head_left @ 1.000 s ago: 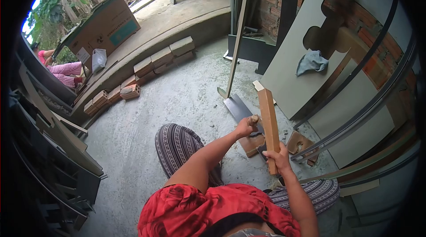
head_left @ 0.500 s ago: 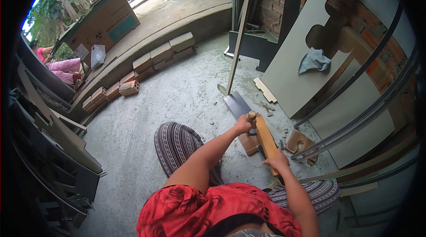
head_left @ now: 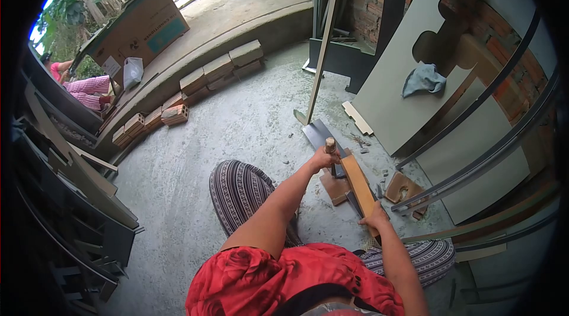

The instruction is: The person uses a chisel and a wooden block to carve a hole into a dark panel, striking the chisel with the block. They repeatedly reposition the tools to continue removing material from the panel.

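Observation:
Closed around a wooden-handled tool (head_left: 330, 146), my left hand (head_left: 323, 161) keeps it near upright, a thin dark shaft showing below the fist. The working end is hidden low beside a long tan wooden board (head_left: 359, 185). My right hand (head_left: 375, 217) grips the near end of that board, which slants from the hand up toward the tool. Under the far end lies a smooth grey plate (head_left: 319, 133), and a brown tile (head_left: 335, 189) sits on the concrete just left of the board. A dark flat piece lies along the board's left edge.
A brown tile with a hole (head_left: 404, 188) and scattered chips lie to the right. Tall pale cut panels (head_left: 427, 114) with a blue cloth (head_left: 424, 80) lean at the right. Bricks (head_left: 217, 68) line the step; a cardboard box (head_left: 142, 31) and another person sit beyond.
My left hand has tipped the tool more upright, so its handle and shaft now show. The board and my right hand have barely shifted; the whole view moved slightly.

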Motion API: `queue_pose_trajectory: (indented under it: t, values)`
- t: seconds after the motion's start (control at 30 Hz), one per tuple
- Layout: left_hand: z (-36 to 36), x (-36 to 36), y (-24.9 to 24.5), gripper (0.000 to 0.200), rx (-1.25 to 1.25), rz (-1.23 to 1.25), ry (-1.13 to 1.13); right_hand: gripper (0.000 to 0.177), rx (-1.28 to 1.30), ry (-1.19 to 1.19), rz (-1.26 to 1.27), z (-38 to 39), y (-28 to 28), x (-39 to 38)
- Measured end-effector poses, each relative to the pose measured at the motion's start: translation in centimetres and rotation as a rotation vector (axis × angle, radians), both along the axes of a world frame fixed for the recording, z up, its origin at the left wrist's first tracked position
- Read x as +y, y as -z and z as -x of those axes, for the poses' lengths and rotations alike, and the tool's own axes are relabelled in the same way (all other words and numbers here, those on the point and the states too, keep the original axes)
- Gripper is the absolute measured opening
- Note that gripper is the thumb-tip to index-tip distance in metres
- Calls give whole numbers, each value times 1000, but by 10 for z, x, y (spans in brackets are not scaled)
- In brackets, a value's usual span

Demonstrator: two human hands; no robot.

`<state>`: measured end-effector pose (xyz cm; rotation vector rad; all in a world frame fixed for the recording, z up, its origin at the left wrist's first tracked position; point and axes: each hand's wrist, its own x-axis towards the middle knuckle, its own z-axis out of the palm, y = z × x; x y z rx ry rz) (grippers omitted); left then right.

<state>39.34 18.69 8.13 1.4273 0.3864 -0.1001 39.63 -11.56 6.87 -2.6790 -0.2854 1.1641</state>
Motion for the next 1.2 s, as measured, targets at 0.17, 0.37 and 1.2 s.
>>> queue_pose_trajectory:
  t: [0.17,0.37,1.2]
  values:
    - [-5,6,3,23,68,50,21,98,-7,13,-23,1,11,-7]
    - [-6,11,9,22,51,95,-14,98,5,33,-46,-2,26,-10]
    - [-31,41,13,23,199,131,-141,100,27,54,-86,-5,29,-11]
